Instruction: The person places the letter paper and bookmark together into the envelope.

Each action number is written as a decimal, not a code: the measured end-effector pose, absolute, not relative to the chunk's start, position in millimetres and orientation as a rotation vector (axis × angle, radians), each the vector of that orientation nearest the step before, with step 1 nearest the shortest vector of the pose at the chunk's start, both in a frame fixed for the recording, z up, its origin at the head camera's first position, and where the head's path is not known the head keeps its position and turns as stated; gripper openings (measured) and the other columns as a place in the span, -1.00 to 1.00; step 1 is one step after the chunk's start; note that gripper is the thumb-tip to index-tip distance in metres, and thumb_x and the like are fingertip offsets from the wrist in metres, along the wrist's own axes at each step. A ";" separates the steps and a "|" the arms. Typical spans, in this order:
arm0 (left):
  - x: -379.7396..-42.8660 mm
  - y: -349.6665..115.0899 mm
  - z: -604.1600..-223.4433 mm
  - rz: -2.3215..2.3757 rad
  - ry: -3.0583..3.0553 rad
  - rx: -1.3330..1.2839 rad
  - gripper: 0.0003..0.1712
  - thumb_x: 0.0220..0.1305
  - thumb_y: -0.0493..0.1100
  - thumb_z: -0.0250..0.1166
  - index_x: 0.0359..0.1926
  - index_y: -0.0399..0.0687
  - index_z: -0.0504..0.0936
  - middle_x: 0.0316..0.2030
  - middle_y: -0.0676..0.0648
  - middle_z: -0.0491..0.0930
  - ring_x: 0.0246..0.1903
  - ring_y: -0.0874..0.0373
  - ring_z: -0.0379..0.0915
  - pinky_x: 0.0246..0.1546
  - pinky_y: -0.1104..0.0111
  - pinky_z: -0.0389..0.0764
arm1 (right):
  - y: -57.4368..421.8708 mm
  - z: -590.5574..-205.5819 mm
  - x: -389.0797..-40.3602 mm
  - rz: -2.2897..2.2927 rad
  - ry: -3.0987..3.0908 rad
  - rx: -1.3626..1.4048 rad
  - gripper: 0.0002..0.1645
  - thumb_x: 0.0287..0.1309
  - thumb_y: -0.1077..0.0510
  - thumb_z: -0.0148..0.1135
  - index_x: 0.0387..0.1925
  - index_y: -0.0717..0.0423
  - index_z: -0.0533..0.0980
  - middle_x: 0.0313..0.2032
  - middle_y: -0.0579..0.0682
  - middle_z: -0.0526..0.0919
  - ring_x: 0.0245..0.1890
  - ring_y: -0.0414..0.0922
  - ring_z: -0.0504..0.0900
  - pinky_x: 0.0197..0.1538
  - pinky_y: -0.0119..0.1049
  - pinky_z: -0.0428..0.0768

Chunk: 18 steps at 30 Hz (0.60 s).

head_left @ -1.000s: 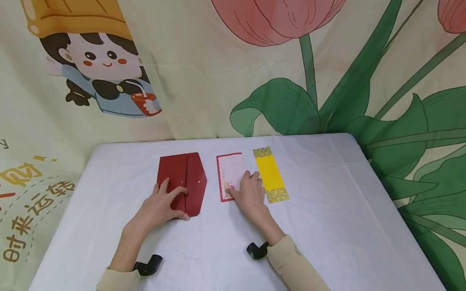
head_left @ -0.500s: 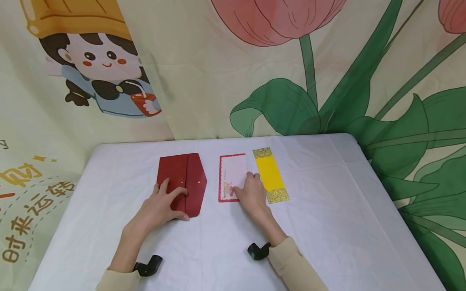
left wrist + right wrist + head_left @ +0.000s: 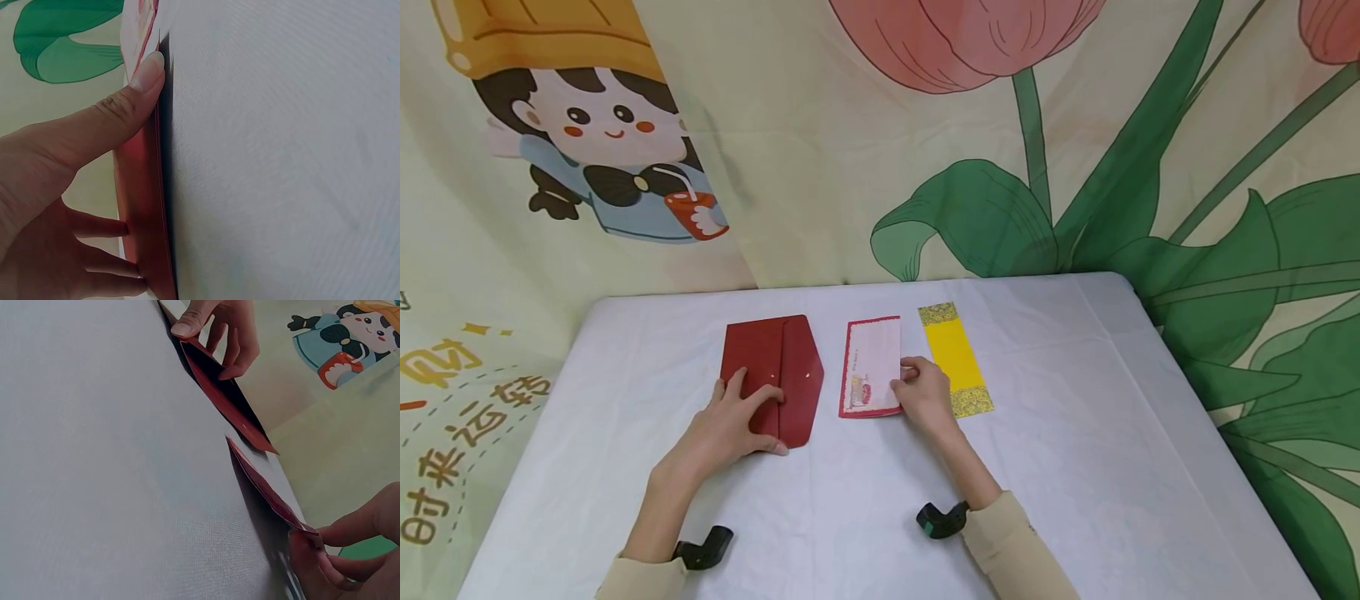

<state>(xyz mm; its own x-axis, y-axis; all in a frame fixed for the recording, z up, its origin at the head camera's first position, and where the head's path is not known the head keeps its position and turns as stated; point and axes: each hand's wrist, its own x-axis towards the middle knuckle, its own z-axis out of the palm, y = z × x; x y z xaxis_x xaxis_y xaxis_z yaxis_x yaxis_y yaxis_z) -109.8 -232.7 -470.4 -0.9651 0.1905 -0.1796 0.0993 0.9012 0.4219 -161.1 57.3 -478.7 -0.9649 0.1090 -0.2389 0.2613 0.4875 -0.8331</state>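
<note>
A dark red envelope (image 3: 752, 354) lies on the table at centre left, its pointed flap folded out to the right. My left hand (image 3: 722, 433) rests on it, fingers spread over the front and thumb at the near edge. In the right wrist view, a dark gap shows along the mouth of the envelope (image 3: 215, 394). To its right, a white card with a red border (image 3: 874, 358) is pinched at its right edge between the thumb and fingers of my right hand (image 3: 927, 396). In the right wrist view the card (image 3: 265, 487) is tilted, its held edge raised above the cloth.
A yellow strip with patterned gold ends (image 3: 955, 350) lies right of the card, partly behind my right hand. A white cloth (image 3: 1112, 467) covers the table. A printed curtain (image 3: 805, 150) hangs just behind the table's far edge.
My right hand has gone from touching the card's face to pinching its right edge. The card slid slightly right, then back left, and its edge is raised. The left hand stays on the envelope.
</note>
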 end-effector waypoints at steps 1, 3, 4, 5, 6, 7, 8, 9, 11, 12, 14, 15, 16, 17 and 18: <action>-110.0 -232.8 -470.7 0.616 2.849 0.220 -0.18 -0.04 0.21 0.63 0.23 0.20 0.50 0.50 -0.53 -0.02 0.40 -0.74 -0.14 0.01 -0.47 0.48 | 57.8 -478.7 -161.3 -1.500 2.557 0.335 -0.53 0.26 0.24 0.39 0.20 0.20 0.57 -0.21 0.06 0.62 -0.23 -0.03 0.55 -0.20 -0.35 0.62; -110.1 -232.9 -471.0 0.613 2.849 0.222 -0.18 -0.04 0.22 0.63 0.23 0.20 0.50 0.50 -0.53 -0.02 0.41 -0.74 -0.14 0.02 -0.47 0.47 | 58.6 -479.6 -161.7 -1.527 2.528 0.352 -0.54 0.27 0.23 0.38 0.19 0.18 0.58 -0.19 0.05 0.64 -0.23 -0.04 0.56 -0.20 -0.36 0.65; -110.1 -232.9 -471.1 0.611 2.849 0.222 -0.18 -0.04 0.22 0.63 0.23 0.20 0.50 0.50 -0.53 -0.02 0.41 -0.74 -0.14 0.02 -0.47 0.47 | 59.0 -480.0 -161.8 -1.541 2.514 0.360 -0.55 0.28 0.23 0.38 0.19 0.17 0.59 -0.18 0.04 0.65 -0.23 -0.05 0.57 -0.19 -0.36 0.66; -110.0 -233.1 -471.1 0.608 2.849 0.223 -0.18 -0.04 0.23 0.63 0.23 0.20 0.50 0.50 -0.53 -0.02 0.41 -0.74 -0.15 0.02 -0.48 0.46 | 59.4 -480.4 -161.9 -1.557 2.499 0.364 -0.55 0.29 0.22 0.37 0.20 0.16 0.59 -0.16 0.05 0.65 -0.23 -0.05 0.58 -0.19 -0.36 0.67; -109.9 -233.1 -470.9 0.607 2.849 0.223 -0.18 -0.04 0.23 0.63 0.23 0.20 0.50 0.50 -0.53 -0.02 0.41 -0.74 -0.15 0.02 -0.48 0.46 | 59.8 -480.7 -161.9 -1.573 2.486 0.366 -0.56 0.30 0.22 0.37 0.20 0.15 0.59 -0.15 0.05 0.66 -0.22 -0.05 0.59 -0.18 -0.36 0.68; -109.8 -233.3 -470.8 0.607 2.849 0.224 -0.18 -0.04 0.23 0.63 0.23 0.20 0.50 0.50 -0.53 -0.02 0.41 -0.75 -0.15 0.02 -0.48 0.46 | 60.2 -481.0 -161.8 -1.589 2.475 0.366 -0.56 0.31 0.22 0.35 0.20 0.15 0.59 -0.14 0.05 0.66 -0.22 -0.05 0.60 -0.17 -0.36 0.69; -109.7 -233.4 -470.7 0.606 2.848 0.225 -0.18 -0.04 0.23 0.63 0.23 0.20 0.50 0.50 -0.53 -0.02 0.41 -0.75 -0.15 0.02 -0.48 0.46 | 60.6 -481.3 -161.6 -1.602 2.463 0.365 -0.57 0.32 0.22 0.34 0.20 0.14 0.59 -0.13 0.05 0.67 -0.21 -0.05 0.61 -0.17 -0.35 0.70; -109.6 -233.5 -470.5 0.608 2.847 0.224 -0.18 -0.04 0.23 0.63 0.23 0.20 0.50 0.50 -0.53 -0.03 0.41 -0.75 -0.16 0.02 -0.49 0.45 | 61.0 -481.5 -161.4 -1.616 2.450 0.363 -0.57 0.33 0.22 0.33 0.21 0.13 0.59 -0.11 0.05 0.67 -0.21 -0.04 0.61 -0.17 -0.35 0.71; -109.6 -233.7 -470.4 0.607 2.846 0.226 -0.18 -0.04 0.23 0.62 0.23 0.20 0.50 0.50 -0.53 -0.03 0.41 -0.75 -0.16 0.01 -0.49 0.45 | 61.8 -481.8 -160.8 -1.639 2.434 0.354 -0.57 0.34 0.21 0.31 0.22 0.12 0.58 -0.09 0.06 0.67 -0.20 -0.04 0.62 -0.16 -0.35 0.71; -109.6 -233.9 -470.4 0.608 2.845 0.225 -0.18 -0.04 0.23 0.62 0.23 0.20 0.50 0.50 -0.53 -0.03 0.41 -0.75 -0.16 0.02 -0.49 0.45 | 62.2 -482.1 -160.6 -1.649 2.426 0.348 -0.57 0.35 0.21 0.30 0.23 0.11 0.58 -0.08 0.05 0.67 -0.20 -0.05 0.63 -0.16 -0.35 0.72; -109.7 -234.2 -470.5 0.609 2.847 0.224 -0.18 -0.04 0.24 0.62 0.23 0.21 0.50 0.50 -0.53 -0.02 0.41 -0.74 -0.15 0.02 -0.50 0.44 | 63.0 -482.9 -160.2 -1.668 2.410 0.336 -0.56 0.35 0.21 0.30 0.24 0.10 0.58 -0.07 0.05 0.66 -0.22 -0.06 0.64 -0.16 -0.35 0.72; -109.7 -234.4 -470.6 0.611 2.848 0.223 -0.18 -0.04 0.25 0.62 0.23 0.21 0.50 0.50 -0.52 -0.02 0.41 -0.73 -0.14 0.02 -0.50 0.44 | 63.4 -483.3 -160.1 -1.680 2.401 0.330 -0.56 0.35 0.21 0.30 0.23 0.10 0.58 -0.07 0.05 0.66 -0.23 -0.06 0.65 -0.17 -0.35 0.72; -109.8 -234.6 -470.7 0.613 2.850 0.223 -0.18 -0.04 0.25 0.62 0.23 0.22 0.50 0.50 -0.52 -0.02 0.41 -0.72 -0.13 0.02 -0.50 0.44 | 63.7 -483.6 -160.1 -1.693 2.392 0.324 -0.57 0.35 0.22 0.30 0.23 0.09 0.58 -0.07 0.05 0.66 -0.25 -0.06 0.65 -0.18 -0.36 0.72; -109.7 -234.8 -470.6 0.618 2.852 0.223 -0.18 -0.04 0.25 0.62 0.23 0.22 0.50 0.50 -0.51 -0.01 0.42 -0.71 -0.13 0.01 -0.49 0.45 | 64.0 -484.0 -160.1 -1.706 2.384 0.317 -0.57 0.35 0.22 0.30 0.23 0.09 0.58 -0.08 0.05 0.67 -0.26 -0.06 0.65 -0.19 -0.35 0.72; -109.5 -234.9 -470.5 0.623 2.854 0.223 -0.17 -0.04 0.25 0.62 0.23 0.22 0.50 0.50 -0.51 -0.01 0.42 -0.70 -0.12 0.01 -0.49 0.45 | 64.3 -484.5 -160.1 -1.720 2.376 0.313 -0.57 0.35 0.22 0.30 0.22 0.09 0.58 -0.08 0.05 0.67 -0.28 -0.06 0.66 -0.21 -0.35 0.73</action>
